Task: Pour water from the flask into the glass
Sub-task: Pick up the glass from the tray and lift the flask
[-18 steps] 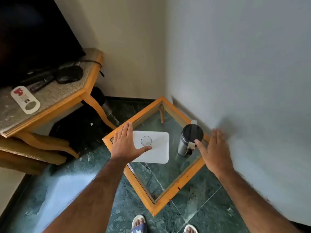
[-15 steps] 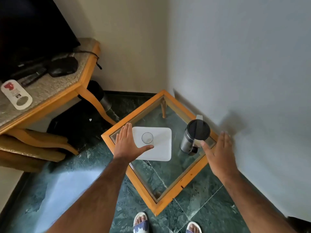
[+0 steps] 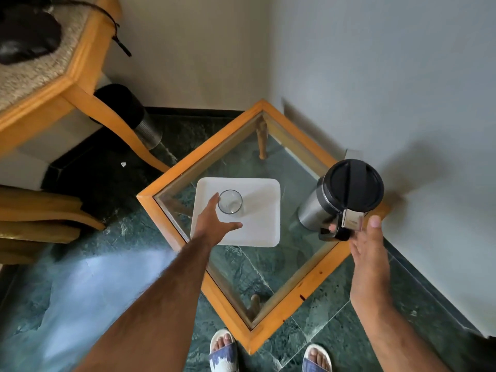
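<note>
Reaching closer than a moment ago, both hands now arrive: the open left hand touches the clear round glass on the white square tray, and the right hand, at three o'clock, half-open, meets the steel black-lidded flask handle; grasping comes next.

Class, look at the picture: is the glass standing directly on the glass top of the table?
No. The glass stands on a white tray, and the tray lies on the table.
</note>
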The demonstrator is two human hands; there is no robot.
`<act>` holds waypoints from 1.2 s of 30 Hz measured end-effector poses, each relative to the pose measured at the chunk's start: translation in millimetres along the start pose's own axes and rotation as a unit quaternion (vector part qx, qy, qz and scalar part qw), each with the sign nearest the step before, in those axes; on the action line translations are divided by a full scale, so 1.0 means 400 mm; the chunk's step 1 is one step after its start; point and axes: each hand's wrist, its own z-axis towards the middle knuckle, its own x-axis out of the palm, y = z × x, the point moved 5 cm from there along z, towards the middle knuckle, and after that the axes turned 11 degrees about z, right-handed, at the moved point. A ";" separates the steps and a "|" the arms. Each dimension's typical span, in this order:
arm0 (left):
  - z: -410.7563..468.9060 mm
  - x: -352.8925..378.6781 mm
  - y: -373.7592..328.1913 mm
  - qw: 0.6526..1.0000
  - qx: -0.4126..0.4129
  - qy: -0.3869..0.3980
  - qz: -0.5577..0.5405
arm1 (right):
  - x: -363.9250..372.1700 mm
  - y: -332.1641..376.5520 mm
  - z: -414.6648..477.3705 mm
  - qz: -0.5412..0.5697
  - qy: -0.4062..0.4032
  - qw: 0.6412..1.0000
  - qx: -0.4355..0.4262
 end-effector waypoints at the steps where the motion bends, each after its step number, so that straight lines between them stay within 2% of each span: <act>1: 0.010 0.009 0.004 1.000 0.002 -0.004 -0.008 | 0.015 0.004 0.008 0.012 0.010 1.000 -0.014; 13: 0.059 0.029 -0.011 0.998 0.003 -0.043 -0.047 | 0.059 -0.047 0.060 0.139 -0.053 0.988 -0.043; 19: 0.063 0.031 -0.018 0.998 0.005 -0.052 -0.047 | 0.059 -0.072 0.065 0.089 -0.049 0.993 -0.061; 26: 0.037 0.020 -0.027 0.993 -0.003 -0.090 -0.077 | 0.071 -0.068 0.072 0.082 -0.034 0.995 -0.048; 32: -0.013 -0.024 -0.036 0.992 0.023 -0.102 -0.069 | 0.052 -0.049 0.078 0.093 -0.020 0.994 -0.060; 36: -0.054 -0.062 -0.042 0.991 0.044 -0.101 -0.073 | 0.023 -0.019 0.107 0.061 0.001 0.996 -0.069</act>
